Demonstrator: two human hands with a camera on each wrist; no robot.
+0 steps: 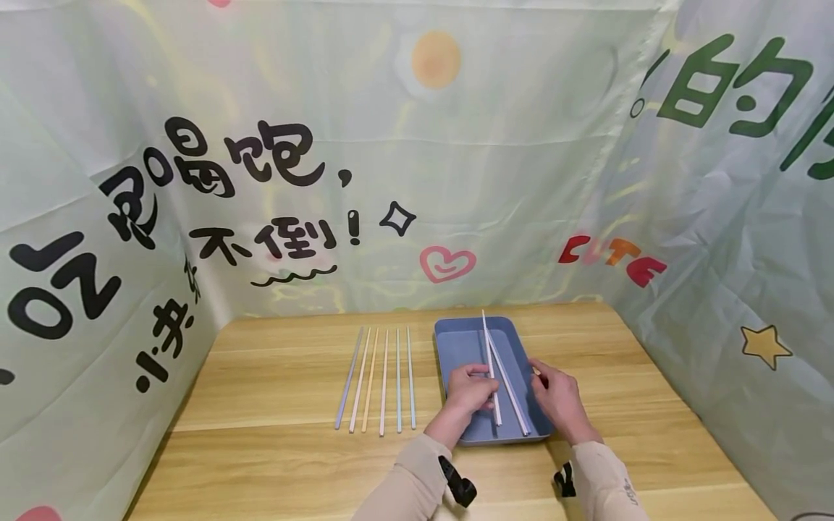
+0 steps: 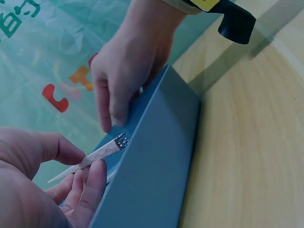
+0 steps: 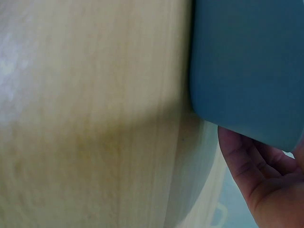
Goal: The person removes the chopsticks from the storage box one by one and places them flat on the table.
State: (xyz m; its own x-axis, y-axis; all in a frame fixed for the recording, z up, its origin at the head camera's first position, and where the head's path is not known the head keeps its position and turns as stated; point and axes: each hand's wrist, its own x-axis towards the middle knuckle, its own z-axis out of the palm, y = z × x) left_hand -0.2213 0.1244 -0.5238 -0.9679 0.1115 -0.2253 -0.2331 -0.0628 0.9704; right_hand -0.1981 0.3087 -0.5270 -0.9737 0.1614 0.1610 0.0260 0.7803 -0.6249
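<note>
In the head view my left hand (image 1: pixel 470 394) pinches a whitish-pink chopstick (image 1: pixel 490 365) over the blue tray (image 1: pixel 459 344). Up close in the left wrist view, thumb and fingers grip this chopstick (image 2: pixel 99 155), whose glittery dark end points towards the tray wall (image 2: pixel 156 142). More pale chopsticks (image 1: pixel 511 387) lie lengthwise in the tray, their near ends by its front wall. On the tray's right side, my right hand (image 1: pixel 559 398) holds the wall. From the right wrist view, the fingers (image 3: pixel 237 154) curl against the outside of the tray (image 3: pixel 247 76), with the thumb mostly out of sight.
Left of the tray, several chopsticks (image 1: pixel 384 383) in lavender, pink, yellow and light blue lie side by side on the wooden table (image 1: pixel 274 405). Printed cloth (image 1: pixel 365 87) hangs behind the table and along both sides.
</note>
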